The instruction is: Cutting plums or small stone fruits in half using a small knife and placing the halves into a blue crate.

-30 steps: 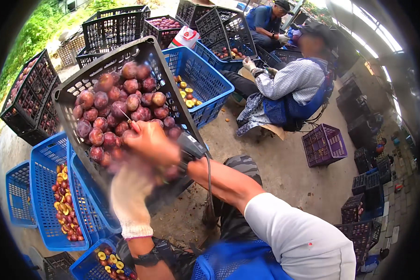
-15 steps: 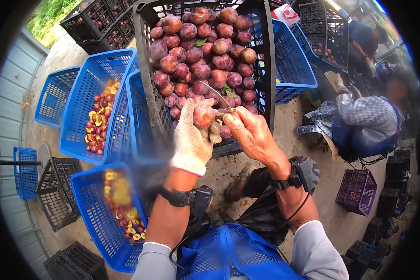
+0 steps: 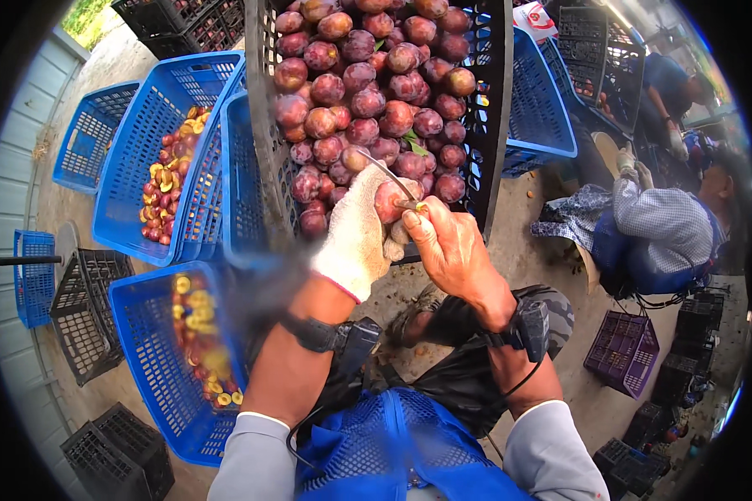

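L. hand [image 3: 355, 230], gloved, was found curled round a held plum [image 3: 387, 202], w/ only a plum-wide opening. R. hand [image 3: 453, 250], bare, was found closed on a thin knife [image 3: 392, 176] at its handle end; blade was angled up-left past the fruit, contact w/ skin not confirmed. Held plum was located over near end of black crate [image 3: 498, 142]. Fruit was judged light, fairly firm, poss. slippery, easily bruised; sides were considered best hold, fingertips clear of blade. Knife was judged light & stiff, to be taken by handle only. Whole plums [image 3: 368, 102] were noted in crate; cut fruit [image 3: 165, 185] in blue basket [image 3: 129, 146], l. side.
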Motion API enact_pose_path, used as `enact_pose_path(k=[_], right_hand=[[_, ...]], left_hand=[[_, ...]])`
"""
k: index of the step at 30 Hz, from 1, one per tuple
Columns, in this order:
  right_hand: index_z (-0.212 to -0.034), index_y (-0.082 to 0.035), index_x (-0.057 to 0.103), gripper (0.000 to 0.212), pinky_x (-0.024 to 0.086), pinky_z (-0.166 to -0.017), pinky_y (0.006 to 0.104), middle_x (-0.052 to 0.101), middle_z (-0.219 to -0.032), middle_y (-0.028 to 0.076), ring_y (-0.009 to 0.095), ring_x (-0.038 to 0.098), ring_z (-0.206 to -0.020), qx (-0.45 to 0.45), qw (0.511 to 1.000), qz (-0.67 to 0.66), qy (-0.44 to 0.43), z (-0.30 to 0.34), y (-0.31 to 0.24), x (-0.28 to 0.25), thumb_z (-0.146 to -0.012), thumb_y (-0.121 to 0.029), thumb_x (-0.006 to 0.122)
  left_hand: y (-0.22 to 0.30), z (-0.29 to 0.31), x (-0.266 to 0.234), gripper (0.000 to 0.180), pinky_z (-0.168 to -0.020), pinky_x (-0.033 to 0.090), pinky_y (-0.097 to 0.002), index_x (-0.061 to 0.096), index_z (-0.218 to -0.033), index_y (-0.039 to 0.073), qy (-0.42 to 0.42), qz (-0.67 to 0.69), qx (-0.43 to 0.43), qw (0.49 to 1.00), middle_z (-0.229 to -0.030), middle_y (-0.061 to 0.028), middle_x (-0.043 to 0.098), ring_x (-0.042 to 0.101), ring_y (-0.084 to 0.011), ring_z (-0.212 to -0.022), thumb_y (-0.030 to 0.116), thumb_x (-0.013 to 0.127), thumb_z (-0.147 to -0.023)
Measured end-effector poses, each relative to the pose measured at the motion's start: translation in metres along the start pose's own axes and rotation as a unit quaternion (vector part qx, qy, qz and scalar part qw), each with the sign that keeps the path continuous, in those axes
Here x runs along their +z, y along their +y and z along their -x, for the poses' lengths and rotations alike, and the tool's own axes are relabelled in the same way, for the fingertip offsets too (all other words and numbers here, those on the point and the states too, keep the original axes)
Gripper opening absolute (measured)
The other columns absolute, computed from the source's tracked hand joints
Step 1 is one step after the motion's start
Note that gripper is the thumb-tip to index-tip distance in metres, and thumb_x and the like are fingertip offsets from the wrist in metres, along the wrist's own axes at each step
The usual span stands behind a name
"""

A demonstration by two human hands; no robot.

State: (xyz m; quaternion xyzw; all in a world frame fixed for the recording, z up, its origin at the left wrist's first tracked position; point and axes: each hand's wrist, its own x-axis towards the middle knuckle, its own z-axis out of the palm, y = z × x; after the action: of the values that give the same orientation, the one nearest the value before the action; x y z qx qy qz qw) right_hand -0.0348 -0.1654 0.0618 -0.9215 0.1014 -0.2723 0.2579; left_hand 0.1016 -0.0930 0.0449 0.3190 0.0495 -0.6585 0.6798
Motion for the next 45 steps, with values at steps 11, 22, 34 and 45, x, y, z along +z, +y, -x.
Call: enact_pose_path(k=[11, 22, 34, 45], right_hand=[[-0.085, -0.007, 0.053, 0.030, 0.034, -0.042, 0.0295, 0.049, -0.064, 0.002, 0.014, 0.044, -0.048, 0.320, 0.904, -0.282, 0.015, -0.005, -0.005, 0.020, -0.099, -0.032, 0.044], [-0.082, -0.006, 0.055, 0.018, 0.045, -0.046, 0.0356, 0.059, -0.068, 0.008, 0.025, 0.059, -0.054, 0.066, 0.982, 0.173, 0.026, 0.004, -0.005, 0.028, -0.087, -0.022, 0.063], [-0.080, 0.000, 0.052, 0.031, 0.035, -0.047, 0.0302, 0.046, -0.057, 0.010, 0.016, 0.038, -0.048, 0.346, 0.873, -0.342, -0.039, 0.011, -0.041, 0.009, -0.099, -0.024, 0.047], [-0.082, 0.001, 0.052, 0.025, 0.036, -0.047, 0.0364, 0.045, -0.059, 0.016, 0.026, 0.041, -0.047, 0.246, 0.949, -0.196, 0.022, 0.017, -0.026, 0.035, -0.097, -0.020, 0.050]], left_hand=[[-0.010, -0.022, -0.008, 0.031, -0.072, 0.050, -0.0300, 0.059, -0.104, 0.006, 0.037, -0.197, 0.275, 0.940, -0.100, -0.0087, 0.063, 0.060, -0.0175, -0.082, 0.034, 0.049, -0.095], [0.008, -0.008, -0.003, 0.032, -0.057, 0.050, -0.0261, 0.061, -0.086, 0.006, 0.061, 0.007, 0.039, 0.997, -0.075, -0.0040, 0.061, 0.059, -0.0154, -0.066, 0.036, 0.055, -0.091], [0.008, -0.002, -0.015, 0.046, -0.075, 0.049, -0.0451, 0.056, -0.100, 0.005, -0.047, 0.112, 0.102, 0.987, -0.084, -0.0110, 0.061, 0.060, -0.0284, -0.078, 0.048, 0.043, -0.095], [0.000, -0.001, -0.007, 0.049, -0.069, 0.053, -0.0445, 0.052, -0.105, 0.008, -0.033, 0.116, 0.104, 0.987, -0.085, -0.0102, 0.060, 0.060, -0.0290, -0.075, 0.056, 0.045, -0.092]])
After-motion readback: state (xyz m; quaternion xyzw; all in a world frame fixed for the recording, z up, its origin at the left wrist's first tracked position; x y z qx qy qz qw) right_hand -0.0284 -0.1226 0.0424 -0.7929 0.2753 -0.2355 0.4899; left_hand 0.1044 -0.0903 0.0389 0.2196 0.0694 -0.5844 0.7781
